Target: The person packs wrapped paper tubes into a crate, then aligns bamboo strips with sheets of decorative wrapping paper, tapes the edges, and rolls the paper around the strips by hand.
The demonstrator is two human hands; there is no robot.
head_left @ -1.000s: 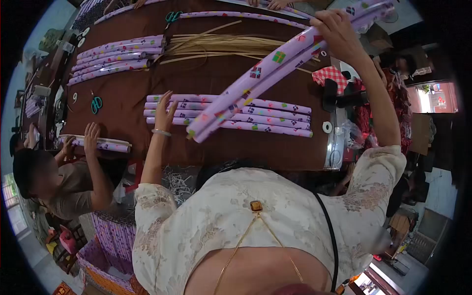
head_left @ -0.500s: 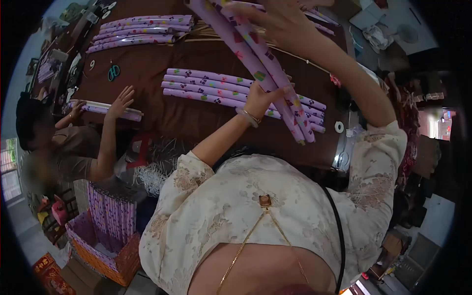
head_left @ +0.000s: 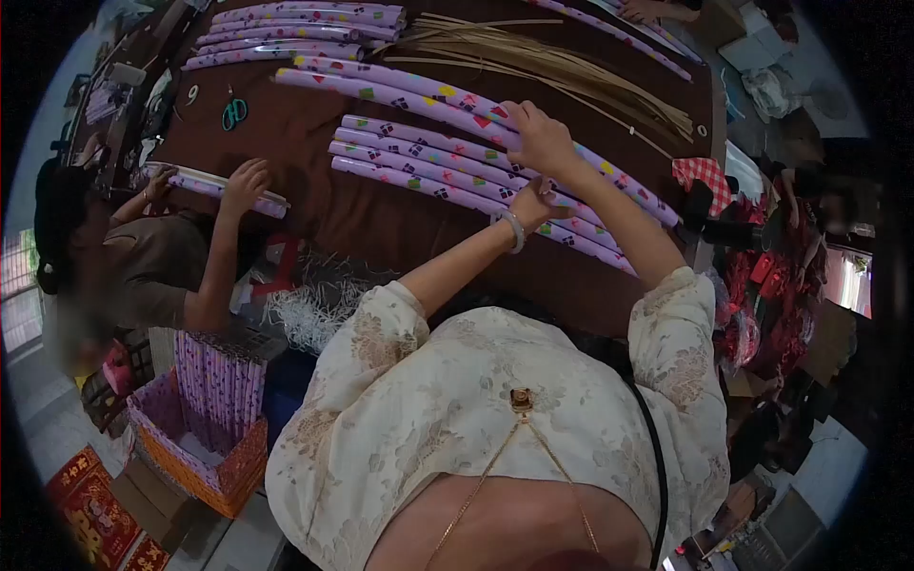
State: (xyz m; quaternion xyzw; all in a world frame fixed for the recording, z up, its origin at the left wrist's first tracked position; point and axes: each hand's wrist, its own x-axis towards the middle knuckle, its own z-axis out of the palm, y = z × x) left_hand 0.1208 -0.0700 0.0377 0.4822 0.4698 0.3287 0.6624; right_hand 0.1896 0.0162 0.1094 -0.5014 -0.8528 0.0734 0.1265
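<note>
Blouse [head_left: 466,381]: one, cream, with a tonal floral pattern in darker, lace-like patches across the front; neckline wide, low and rounded. Sleeves: two, short and loose, the left sleeve [head_left: 376,333] and right sleeve [head_left: 674,333] both carrying sheer-looking beige flower patches. Necklace [head_left: 484,479]: one, thin gold-coloured chain, its two strands meeting in a V. Pendant [head_left: 521,400]: one, small, squarish, gold-coloured with a brown centre. Bracelet [head_left: 515,231]: one, pale, rounded band, at the wrist of the left hand [head_left: 533,205]. Cord [head_left: 658,466]: one, black, smooth, down the blouse's right side.
</note>
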